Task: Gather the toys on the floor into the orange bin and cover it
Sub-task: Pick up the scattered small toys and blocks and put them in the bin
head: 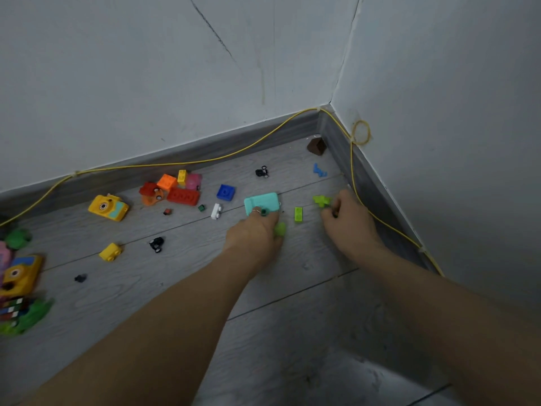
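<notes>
Toys lie scattered on the grey floor in a room corner. My left hand [254, 236] grips a small light green piece [280, 229], and its fingertips touch a teal box-shaped toy [261, 201]. My right hand [348, 221] reaches close to the skirting and pinches a small dark piece [334, 214] just below a lime green toy [321, 200]. A green brick [298, 214] lies between my hands. To the left are a blue brick [225, 192], a white brick [216, 211], a red brick [183, 196] and a yellow toy camera [108, 207]. The orange bin is out of view.
A yellow cable [187, 163] runs along the skirting of both walls. A brown block [316, 146] sits in the corner, with a blue piece [319, 170] and a black toy car [262, 172] near it. A heap of toys [19, 278] lies at the left edge.
</notes>
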